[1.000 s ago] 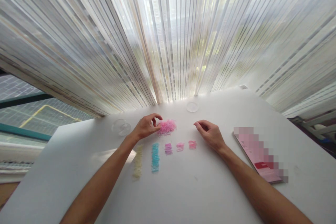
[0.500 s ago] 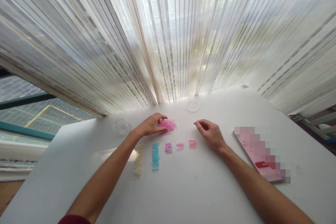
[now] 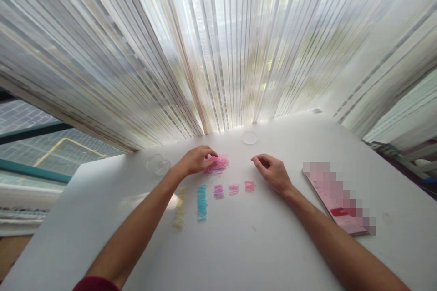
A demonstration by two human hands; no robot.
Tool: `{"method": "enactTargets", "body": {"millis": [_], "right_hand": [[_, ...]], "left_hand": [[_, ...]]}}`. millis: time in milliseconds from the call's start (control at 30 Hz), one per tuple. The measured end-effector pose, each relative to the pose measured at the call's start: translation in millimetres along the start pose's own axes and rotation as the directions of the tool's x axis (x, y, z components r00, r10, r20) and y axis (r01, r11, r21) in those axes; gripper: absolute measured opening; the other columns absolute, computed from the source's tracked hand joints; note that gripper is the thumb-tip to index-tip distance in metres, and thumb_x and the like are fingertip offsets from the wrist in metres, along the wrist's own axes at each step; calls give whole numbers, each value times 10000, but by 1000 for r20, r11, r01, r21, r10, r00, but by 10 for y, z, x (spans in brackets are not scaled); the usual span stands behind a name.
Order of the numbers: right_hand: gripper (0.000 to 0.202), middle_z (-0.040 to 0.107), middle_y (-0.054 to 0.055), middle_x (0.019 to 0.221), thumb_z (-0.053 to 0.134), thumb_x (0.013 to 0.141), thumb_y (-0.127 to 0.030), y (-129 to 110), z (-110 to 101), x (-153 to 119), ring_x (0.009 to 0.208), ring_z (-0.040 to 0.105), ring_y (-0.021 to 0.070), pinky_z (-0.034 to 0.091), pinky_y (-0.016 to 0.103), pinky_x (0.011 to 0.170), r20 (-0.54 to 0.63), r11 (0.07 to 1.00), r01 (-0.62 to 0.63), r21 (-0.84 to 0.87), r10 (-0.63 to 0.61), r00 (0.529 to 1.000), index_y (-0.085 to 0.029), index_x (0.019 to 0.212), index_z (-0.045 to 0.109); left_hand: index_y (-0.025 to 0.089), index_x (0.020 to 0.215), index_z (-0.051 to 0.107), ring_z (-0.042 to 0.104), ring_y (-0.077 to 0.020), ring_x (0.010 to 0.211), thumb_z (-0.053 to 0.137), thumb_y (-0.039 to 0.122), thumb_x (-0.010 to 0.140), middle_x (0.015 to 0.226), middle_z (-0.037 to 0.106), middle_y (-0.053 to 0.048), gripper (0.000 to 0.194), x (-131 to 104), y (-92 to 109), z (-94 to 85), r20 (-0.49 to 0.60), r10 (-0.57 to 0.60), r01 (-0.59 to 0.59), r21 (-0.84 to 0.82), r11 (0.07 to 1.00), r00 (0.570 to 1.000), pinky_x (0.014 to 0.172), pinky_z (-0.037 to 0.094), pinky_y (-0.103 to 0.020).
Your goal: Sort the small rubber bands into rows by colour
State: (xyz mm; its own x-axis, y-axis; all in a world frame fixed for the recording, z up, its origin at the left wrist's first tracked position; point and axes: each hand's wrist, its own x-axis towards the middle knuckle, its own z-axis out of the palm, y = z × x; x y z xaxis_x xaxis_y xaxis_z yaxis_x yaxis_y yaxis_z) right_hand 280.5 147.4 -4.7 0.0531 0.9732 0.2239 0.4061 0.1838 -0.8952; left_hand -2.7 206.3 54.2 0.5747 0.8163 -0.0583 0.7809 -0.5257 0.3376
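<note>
The left hand (image 3: 196, 161) was at the pink pile (image 3: 221, 162), grip indeterminate; the right hand (image 3: 273, 173) curled right of it, closure unclear. Hasty lifting risked scattering the pile.

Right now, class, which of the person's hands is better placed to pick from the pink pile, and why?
Probably the left hand: it is right at the pink pile. The right hand is off to the pile's right, apart from it, curled with thumb and forefinger together.
</note>
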Motion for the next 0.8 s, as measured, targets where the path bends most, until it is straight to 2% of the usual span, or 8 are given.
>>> {"method": "enactTargets", "body": {"millis": [167,267,400,567,800], "right_hand": [[376,681,34,679,586,859,-526,-5,0,-2,592,555,166,459,283,580,-3,1000,1,7,-1,1000,-184,782,720],[370,677,32,675,587,859,-519,-1,1,-7,588,554,164,460,283,580,-5,1000,3,9,-3,1000,-184,785,723],[372,675,32,674,587,859,-522,7,0,-10,583,549,162,459,281,574,-6,1000,6,9,-6,1000,-183,787,722],[376,670,33,672,586,857,-524,9,0,-10,582,540,161,452,279,569,-7,1000,6,8,-6,1000,-181,776,718],[372,696,41,712,587,855,-523,24,8,-17,597,553,163,458,283,585,-6,1000,6,5,-5,1000,-183,787,722]], "left_hand": [[230,1268,651,642,-262,1066,710,475,833,1215,656,-95,502,8,124,-52,39,16,-19,96,995,999,910,505,-345],[271,1201,694,643,-257,1071,712,412,842,1185,676,-66,387,64,172,-26,79,27,-37,132,991,996,904,498,-325],[276,1068,750,679,-204,949,629,300,901,1100,710,-33,207,131,166,31,100,25,-39,145,989,995,789,500,-261],[237,1029,763,681,-167,830,592,238,912,1005,739,-31,207,149,126,15,70,37,-46,128,991,997,717,486,-233],[204,1036,759,678,-176,819,615,246,926,937,754,-46,186,143,120,-159,-12,60,-59,102,993,998,740,481,-250]]}}
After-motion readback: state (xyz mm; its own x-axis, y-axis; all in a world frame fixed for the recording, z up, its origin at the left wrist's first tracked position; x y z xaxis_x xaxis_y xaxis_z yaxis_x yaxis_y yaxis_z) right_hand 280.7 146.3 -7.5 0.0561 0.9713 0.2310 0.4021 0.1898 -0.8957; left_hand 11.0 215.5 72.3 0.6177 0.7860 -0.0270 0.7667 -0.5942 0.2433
